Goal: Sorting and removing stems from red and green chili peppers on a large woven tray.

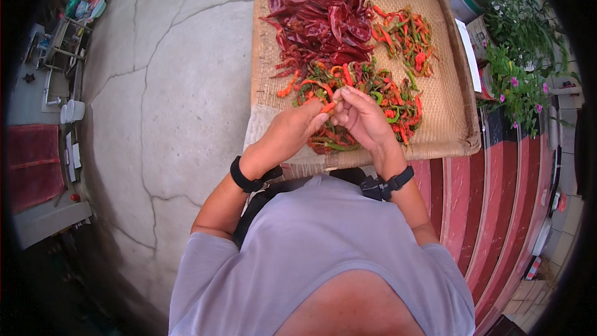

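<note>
Between my two hands is a small orange-red chili pepper point(328, 107). My left hand point(288, 130) is closed round it, with the thumb and forefinger at its near side. Fingertips of my right hand point(362, 117) are pinched at the pepper's other end, by the stem. Both hands are over a heap of red, orange and green chili peppers point(398, 102) on a woven tray point(451, 96). Farther off on the tray lies a pile of dark red dried chilies point(320, 15). To its right is a smaller heap of mixed peppers point(407, 37).
Cracked concrete floor point(186, 87) stretches to the left. Red striped steps point(479, 205) are at the right, with potted flowering plants point(516, 74) beyond the tray. A rack of household items point(65, 43) and a red mat point(36, 158) are at the far left.
</note>
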Action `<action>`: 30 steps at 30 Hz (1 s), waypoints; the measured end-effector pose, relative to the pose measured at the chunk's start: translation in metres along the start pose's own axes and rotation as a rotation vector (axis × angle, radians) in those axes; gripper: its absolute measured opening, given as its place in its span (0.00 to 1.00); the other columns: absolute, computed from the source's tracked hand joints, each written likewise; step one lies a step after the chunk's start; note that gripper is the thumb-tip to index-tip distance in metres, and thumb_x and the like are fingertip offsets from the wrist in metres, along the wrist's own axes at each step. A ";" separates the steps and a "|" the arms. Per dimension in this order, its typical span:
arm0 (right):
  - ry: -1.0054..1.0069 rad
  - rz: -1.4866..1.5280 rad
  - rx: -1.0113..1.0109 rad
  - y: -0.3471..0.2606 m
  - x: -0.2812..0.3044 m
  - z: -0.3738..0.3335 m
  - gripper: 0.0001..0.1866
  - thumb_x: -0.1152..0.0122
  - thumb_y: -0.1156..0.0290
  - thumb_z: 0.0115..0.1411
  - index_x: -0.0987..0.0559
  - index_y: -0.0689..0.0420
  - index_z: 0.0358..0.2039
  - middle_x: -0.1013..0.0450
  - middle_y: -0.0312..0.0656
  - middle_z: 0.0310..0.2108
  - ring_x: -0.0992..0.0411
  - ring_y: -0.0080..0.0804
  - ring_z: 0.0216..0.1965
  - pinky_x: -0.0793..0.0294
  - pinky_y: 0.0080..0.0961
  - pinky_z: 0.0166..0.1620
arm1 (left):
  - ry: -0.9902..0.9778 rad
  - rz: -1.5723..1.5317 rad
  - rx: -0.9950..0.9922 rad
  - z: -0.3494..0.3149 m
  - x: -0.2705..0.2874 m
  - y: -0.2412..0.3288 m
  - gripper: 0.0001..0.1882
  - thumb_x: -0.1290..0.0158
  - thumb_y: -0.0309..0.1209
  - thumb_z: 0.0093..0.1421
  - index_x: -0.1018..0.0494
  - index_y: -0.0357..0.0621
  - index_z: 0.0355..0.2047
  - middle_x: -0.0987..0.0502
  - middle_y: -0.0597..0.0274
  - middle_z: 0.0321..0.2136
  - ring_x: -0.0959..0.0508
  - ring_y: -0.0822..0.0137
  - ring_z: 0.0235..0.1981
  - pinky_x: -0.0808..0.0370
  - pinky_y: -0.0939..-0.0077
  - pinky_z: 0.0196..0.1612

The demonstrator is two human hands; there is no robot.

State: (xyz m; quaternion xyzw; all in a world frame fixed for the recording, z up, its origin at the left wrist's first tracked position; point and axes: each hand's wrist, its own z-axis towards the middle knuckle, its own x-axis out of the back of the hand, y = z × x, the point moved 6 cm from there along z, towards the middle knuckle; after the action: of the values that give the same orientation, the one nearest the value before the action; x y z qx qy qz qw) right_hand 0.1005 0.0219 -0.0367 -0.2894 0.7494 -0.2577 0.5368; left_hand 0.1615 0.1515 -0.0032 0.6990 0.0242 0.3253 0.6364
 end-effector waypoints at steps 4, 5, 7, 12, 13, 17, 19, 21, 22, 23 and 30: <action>0.010 0.221 0.003 0.003 0.017 -0.003 0.12 0.50 0.63 0.65 0.24 0.57 0.35 0.29 0.32 0.22 0.33 0.20 0.24 0.30 0.22 0.33 | -0.031 0.128 0.007 -0.005 0.007 -0.004 0.09 0.53 0.34 0.64 0.32 0.41 0.36 0.28 0.45 0.26 0.28 0.43 0.28 0.32 0.56 0.30; 0.037 0.218 0.013 0.001 0.023 -0.004 0.11 0.50 0.63 0.65 0.24 0.56 0.35 0.28 0.31 0.22 0.33 0.20 0.23 0.29 0.23 0.33 | -0.067 0.120 0.069 -0.006 0.007 -0.007 0.09 0.53 0.34 0.63 0.32 0.41 0.35 0.28 0.45 0.26 0.28 0.43 0.28 0.32 0.56 0.30; 0.056 0.216 0.018 -0.004 0.030 -0.006 0.11 0.50 0.64 0.65 0.24 0.56 0.34 0.28 0.31 0.21 0.32 0.21 0.22 0.28 0.24 0.32 | -0.087 0.092 0.061 -0.010 0.007 -0.014 0.10 0.53 0.34 0.64 0.31 0.39 0.36 0.29 0.46 0.24 0.28 0.46 0.27 0.31 0.59 0.31; 0.274 0.013 0.233 -0.061 0.056 -0.009 0.10 0.51 0.64 0.65 0.25 0.55 0.33 0.28 0.31 0.23 0.31 0.21 0.21 0.25 0.26 0.33 | -0.043 0.287 0.075 -0.013 0.028 -0.041 0.09 0.49 0.31 0.59 0.28 0.39 0.36 0.25 0.51 0.27 0.24 0.50 0.31 0.28 0.64 0.35; 0.261 0.018 0.306 -0.081 0.068 -0.007 0.10 0.51 0.64 0.66 0.26 0.56 0.34 0.28 0.32 0.24 0.31 0.22 0.22 0.24 0.27 0.35 | -0.042 0.290 0.075 -0.009 0.031 -0.050 0.09 0.49 0.31 0.59 0.28 0.39 0.36 0.25 0.51 0.27 0.24 0.50 0.31 0.28 0.64 0.35; 0.428 0.325 0.530 -0.142 0.107 -0.005 0.08 0.48 0.66 0.64 0.25 0.57 0.36 0.24 0.38 0.28 0.27 0.22 0.26 0.21 0.29 0.36 | 0.139 0.461 0.155 0.008 0.050 -0.067 0.08 0.46 0.31 0.56 0.28 0.41 0.35 0.25 0.52 0.32 0.25 0.49 0.36 0.28 0.60 0.38; 0.403 0.315 0.499 -0.137 0.107 -0.004 0.07 0.47 0.68 0.64 0.25 0.57 0.38 0.24 0.39 0.32 0.27 0.22 0.27 0.21 0.28 0.37 | 0.211 0.578 0.198 0.018 0.047 -0.082 0.10 0.46 0.32 0.56 0.29 0.43 0.37 0.27 0.51 0.33 0.25 0.48 0.37 0.28 0.59 0.38; 0.383 0.306 0.469 -0.122 0.112 -0.004 0.08 0.46 0.69 0.63 0.26 0.57 0.40 0.24 0.40 0.35 0.27 0.22 0.29 0.21 0.27 0.38 | 0.177 0.637 0.195 0.023 0.040 -0.098 0.11 0.45 0.32 0.56 0.29 0.43 0.38 0.27 0.51 0.34 0.25 0.48 0.37 0.28 0.59 0.38; 0.291 0.225 0.389 -0.106 0.107 0.001 0.09 0.46 0.69 0.63 0.26 0.57 0.42 0.24 0.40 0.37 0.27 0.22 0.29 0.22 0.26 0.38 | 0.138 0.692 0.191 0.026 0.037 -0.099 0.12 0.45 0.33 0.55 0.30 0.43 0.39 0.28 0.50 0.34 0.25 0.48 0.37 0.28 0.58 0.38; 0.199 0.143 0.308 -0.091 0.101 0.004 0.11 0.46 0.70 0.63 0.27 0.57 0.45 0.24 0.40 0.40 0.27 0.22 0.30 0.23 0.25 0.39 | 0.135 0.692 0.189 0.026 0.036 -0.100 0.12 0.45 0.33 0.55 0.30 0.43 0.39 0.28 0.50 0.34 0.25 0.48 0.37 0.28 0.58 0.38; 0.143 -0.696 0.276 -0.050 0.001 0.001 0.21 0.41 0.75 0.57 0.29 0.57 0.51 0.27 0.36 0.41 0.29 0.17 0.31 0.29 0.16 0.35 | 0.171 0.469 0.136 0.002 0.049 -0.034 0.13 0.44 0.32 0.56 0.29 0.42 0.41 0.23 0.53 0.29 0.23 0.53 0.31 0.28 0.65 0.34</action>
State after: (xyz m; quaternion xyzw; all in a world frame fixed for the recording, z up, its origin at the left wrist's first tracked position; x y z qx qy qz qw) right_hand 0.1091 -0.0139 -0.0028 -0.4329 0.6002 -0.5425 0.3975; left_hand 0.2142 0.1780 -0.0134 0.6967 -0.0627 0.5195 0.4906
